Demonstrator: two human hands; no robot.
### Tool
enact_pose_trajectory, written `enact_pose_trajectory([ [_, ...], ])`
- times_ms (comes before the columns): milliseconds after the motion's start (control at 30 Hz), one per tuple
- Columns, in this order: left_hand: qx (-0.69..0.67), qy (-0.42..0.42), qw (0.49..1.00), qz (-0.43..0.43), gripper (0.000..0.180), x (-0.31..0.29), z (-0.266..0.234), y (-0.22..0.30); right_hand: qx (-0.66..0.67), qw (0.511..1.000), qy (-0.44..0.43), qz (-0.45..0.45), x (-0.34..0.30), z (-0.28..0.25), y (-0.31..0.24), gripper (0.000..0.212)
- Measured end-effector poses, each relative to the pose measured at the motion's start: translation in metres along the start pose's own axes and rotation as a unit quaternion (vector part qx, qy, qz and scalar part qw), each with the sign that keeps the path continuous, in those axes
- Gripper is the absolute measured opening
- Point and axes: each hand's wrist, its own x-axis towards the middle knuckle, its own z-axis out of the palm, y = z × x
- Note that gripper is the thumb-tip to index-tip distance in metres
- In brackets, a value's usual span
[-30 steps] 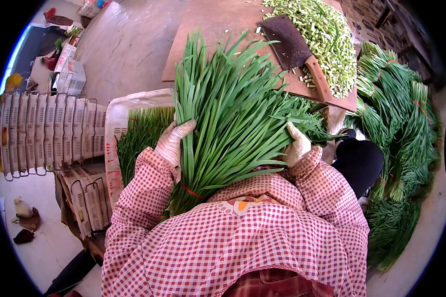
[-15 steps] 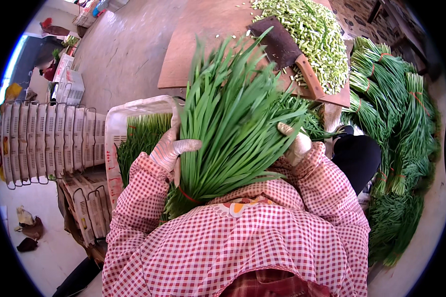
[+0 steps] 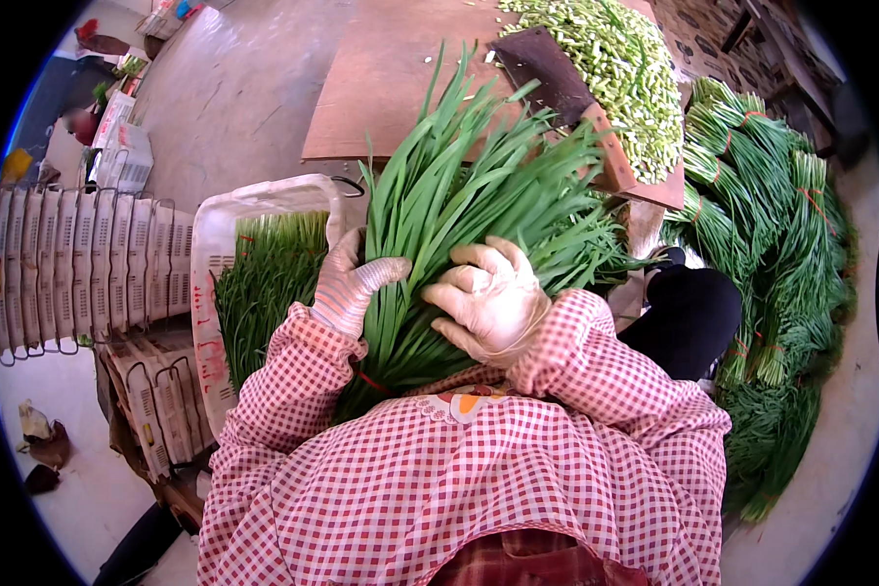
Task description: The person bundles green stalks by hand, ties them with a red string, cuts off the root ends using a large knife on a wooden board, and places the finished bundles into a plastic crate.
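Observation:
A bunch of garlic chives (image 3: 459, 210) stands across my lap, its long flat green leaves fanned toward the board. A red band (image 3: 372, 383) ties its lower end. My left hand (image 3: 354, 283), in a pale striped glove, holds the bunch's left side, thumb in front and fingers hidden behind the leaves. Over the front lies my right hand (image 3: 488, 298), in a whitish glove, its bent fingers closed into the leaves. Beside my left arm, a white plastic crate (image 3: 210, 283) holds more greens (image 3: 273, 293).
Ahead, a wooden board (image 3: 381, 107) bears a cleaver (image 3: 549, 78) and a heap of chopped pale-green stalks (image 3: 635, 88). Banded green bundles (image 3: 781, 254) are piled on the right. Stacked crates (image 3: 88, 269) stand at left. A dark-trousered leg (image 3: 693, 317) shows near the board's right corner.
My right hand has moved left and nearer, from the bunch's right edge onto its front. The leaves have shifted and spread rightward. My left hand keeps its hold.

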Motion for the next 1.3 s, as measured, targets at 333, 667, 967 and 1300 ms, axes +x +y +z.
enact_pose_trajectory([
  [333,-0.149,0.089,0.984,-0.051,0.058,0.01,-0.029,-0.017,0.026,0.997,-0.038,0.058,-0.017,0.02,-0.003,0.025],
  [667,-0.168,0.073,0.982,-0.053,0.055,0.017,-0.037,-0.022,0.049,0.994,-0.052,0.087,-0.008,0.022,-0.003,0.039],
  [967,-0.162,0.096,0.98,-0.059,0.096,0.009,-0.027,-0.016,0.13,0.92,-0.25,0.273,0.033,0.014,0.006,0.037],
  [1300,-0.154,0.086,0.982,0.069,0.077,0.012,-0.015,-0.032,0.187,0.876,-0.344,0.282,0.06,0.015,0.019,0.043],
])
